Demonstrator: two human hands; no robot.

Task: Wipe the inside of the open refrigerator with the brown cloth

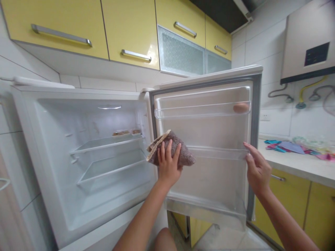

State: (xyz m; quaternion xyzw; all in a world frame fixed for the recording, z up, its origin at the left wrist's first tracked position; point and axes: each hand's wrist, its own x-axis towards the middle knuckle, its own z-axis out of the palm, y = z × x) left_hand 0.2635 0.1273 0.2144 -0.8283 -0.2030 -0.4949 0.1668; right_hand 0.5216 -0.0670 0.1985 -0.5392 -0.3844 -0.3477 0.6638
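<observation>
My left hand (169, 162) holds a folded brown cleaning cloth (184, 153) with a pale edge, fingers spread over it. The cloth is in front of the hinge side of the open fridge door (204, 181), by the left part of the clear middle door shelf (220, 152). My right hand (258, 169) is closed at the free edge of the door, its fingertips and thumb by that shelf's right end. An egg (240, 107) lies in the upper door shelf (199, 110), at its right end.
The fridge compartment (60, 167) stands open at left, with two glass shelves (112, 143); small food packs (121, 133) sit on the upper one. Yellow cabinets (131, 31) hang above. Colourful cloths (290, 146) lie on the counter (285, 162) at right, under a water heater (309, 42).
</observation>
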